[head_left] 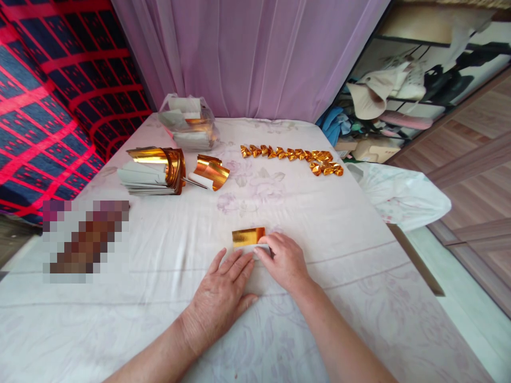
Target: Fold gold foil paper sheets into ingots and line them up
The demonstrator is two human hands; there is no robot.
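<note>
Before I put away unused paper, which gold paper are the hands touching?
The small piece with a pale near edge, touched by left hand and right hand; the large stack, smaller stack, bagged bundle and folded pieces lie farther back.

A purple curtain (255, 53) hangs at the back, beside a red-and-dark checked cloth (72, 80). Over on the shelves (497, 33) (quite a jumble) there's a pale cap (368, 98).
</note>
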